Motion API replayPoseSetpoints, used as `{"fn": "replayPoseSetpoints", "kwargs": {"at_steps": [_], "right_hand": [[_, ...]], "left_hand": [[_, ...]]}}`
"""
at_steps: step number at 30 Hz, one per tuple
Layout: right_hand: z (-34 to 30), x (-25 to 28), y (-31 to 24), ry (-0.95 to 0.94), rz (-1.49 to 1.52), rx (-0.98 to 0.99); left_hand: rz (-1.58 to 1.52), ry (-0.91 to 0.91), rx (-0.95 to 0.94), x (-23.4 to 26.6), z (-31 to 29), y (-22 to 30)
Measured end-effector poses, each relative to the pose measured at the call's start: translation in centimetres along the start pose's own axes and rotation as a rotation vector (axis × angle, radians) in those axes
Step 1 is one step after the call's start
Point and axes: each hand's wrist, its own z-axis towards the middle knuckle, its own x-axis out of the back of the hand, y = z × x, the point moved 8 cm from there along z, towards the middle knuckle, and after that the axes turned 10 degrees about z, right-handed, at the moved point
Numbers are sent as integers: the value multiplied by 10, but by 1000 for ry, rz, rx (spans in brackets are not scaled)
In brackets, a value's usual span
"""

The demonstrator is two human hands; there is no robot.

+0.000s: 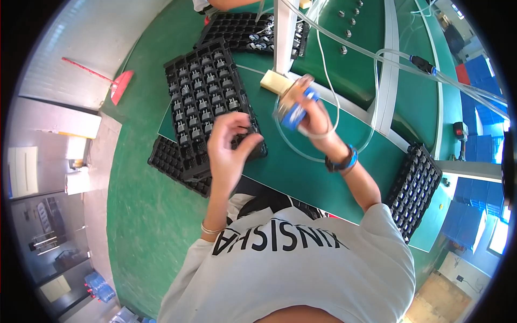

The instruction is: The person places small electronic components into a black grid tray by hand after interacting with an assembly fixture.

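Note:
My left hand (229, 141) is over the right edge of a black compartment tray (249, 96), thumb and curled fingers apart, with nothing plain to see between them. The tray holds rows of small dark plug-like parts with metal pins (195, 94). My right hand (316, 119) is closed round a blue and silver-brown thing (294, 114), smeared by motion, so its exact kind is unclear. Right beside that thing, a pale yellow block (276, 82) lies on the green tabletop (280, 172). A thin clear hose (285, 141) loops below my right hand.
Another black tray (167, 156) lies under the first. Beyond stands a tray (229, 32) with white and metal parts, near another person's arm (231, 3). A white post (284, 37) rises ahead. One more filled tray (413, 191) sits at the right. Small metal parts (348, 33) stand farther off.

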Motion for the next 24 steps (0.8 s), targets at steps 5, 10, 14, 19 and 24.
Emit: {"fn": "replayPoseSetpoints", "kwargs": {"at_steps": [5,10,14,19,24], "right_hand": [[53,61,-24,103,-551,339],[59,37,-17,68,-1111,429],[61,36,-17,113,-1238,393],[58,37,-21,70,-1180,419],[57,35,-22,-4,-1136,524]], "left_hand": [[596,-31,7,26,20,-20],[908,-132,-113,9,25,-32],[994,-140,-129,0,27,-35],[937,-87,-177,3,25,-29],[287,-159,169,20,18,-37]]}}
